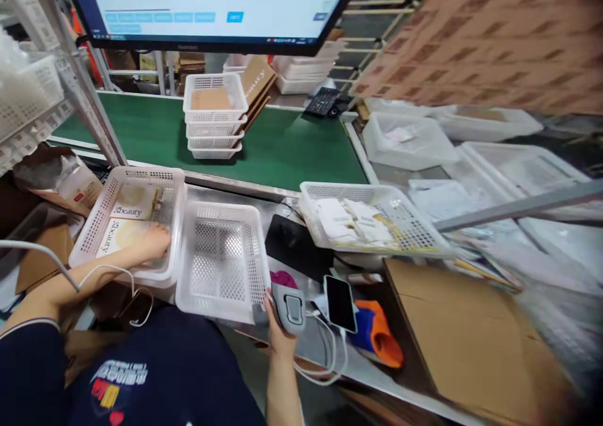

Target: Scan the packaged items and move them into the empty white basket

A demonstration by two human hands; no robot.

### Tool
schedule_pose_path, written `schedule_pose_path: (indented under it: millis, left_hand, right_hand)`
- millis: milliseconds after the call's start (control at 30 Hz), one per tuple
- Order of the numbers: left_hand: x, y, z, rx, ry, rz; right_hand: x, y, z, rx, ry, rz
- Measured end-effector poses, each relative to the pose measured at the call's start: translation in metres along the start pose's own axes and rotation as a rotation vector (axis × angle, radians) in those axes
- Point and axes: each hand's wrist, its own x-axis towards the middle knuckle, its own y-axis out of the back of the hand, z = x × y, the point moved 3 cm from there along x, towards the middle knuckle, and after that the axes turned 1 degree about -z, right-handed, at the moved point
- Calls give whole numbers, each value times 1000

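Note:
My left hand (153, 242) reaches into the left white basket (176, 225). Its fingers bend over the right end of a flat white and gold box (117, 232) marked "beauty", partly hiding it. Behind that lies a second "beauty" box (132, 201), with small gold-coloured items (159, 201) beside it. At the right side of the middle basket (219, 250), which shows its bare mesh bottom, my right hand (279, 332) is closed around a grey handheld scanner (289, 306). Its thumb is close to the basket's rim; the other fingers are mostly hidden.
A monitor (211, 11) hangs over the green belt (301, 149), where stacked baskets (215, 131) stand. Rightward are a basket of white packets (348, 222), a black pad (301, 250), a phone (340, 303) on a cable, an orange-blue item (377, 335) and cardboard (461, 332).

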Motion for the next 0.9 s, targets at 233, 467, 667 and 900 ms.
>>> schedule_pose_path:
  millis: [233, 467, 667, 900]
  left_hand:
    - [-25, 45, -39, -189, 167, 303]
    - [-66, 99, -14, -577, -144, 807]
    - [-45, 73, 33, -410, -419, 889]
    - [-26, 31, 70, -89, -366, 486]
  right_hand:
    - [-30, -14, -50, -68, 33, -158]
    - [-40, -42, -167, -287, 430, -678]
    - [-48, -50, -213, -418, 528, -841]
    - [-35, -28, -165, -317, 307, -887]
